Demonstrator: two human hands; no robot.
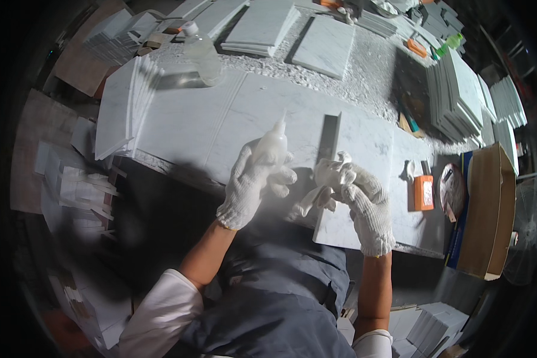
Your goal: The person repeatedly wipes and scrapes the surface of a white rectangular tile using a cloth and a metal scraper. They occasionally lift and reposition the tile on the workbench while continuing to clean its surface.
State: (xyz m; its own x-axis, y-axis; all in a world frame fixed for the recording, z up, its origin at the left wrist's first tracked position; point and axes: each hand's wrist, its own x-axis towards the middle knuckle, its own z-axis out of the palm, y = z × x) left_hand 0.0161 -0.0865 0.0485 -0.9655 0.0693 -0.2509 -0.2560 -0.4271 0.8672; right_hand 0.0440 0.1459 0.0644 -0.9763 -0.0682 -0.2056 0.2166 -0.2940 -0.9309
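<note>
My left hand (243, 186), in a white knit glove, is wrapped round a small translucent squeeze bottle (274, 142) whose pointed nozzle faces up and away. My right hand (370, 210), gloved alike, grips a crumpled white rag (333, 174), with part of the cloth hanging to its left. Below the right hand, a pale marble slab (361, 158) with its left edge showing lies on the work surface and reaches its near edge. Both hands are held apart in front of my body.
A clear plastic bottle (203, 56) stands at the far left, beside leaning marble tiles (125, 110). More tiles (456, 95) are stacked at the right. An orange box (423, 193), a round disc (451, 185) and a cardboard box (489, 209) sit at the right edge.
</note>
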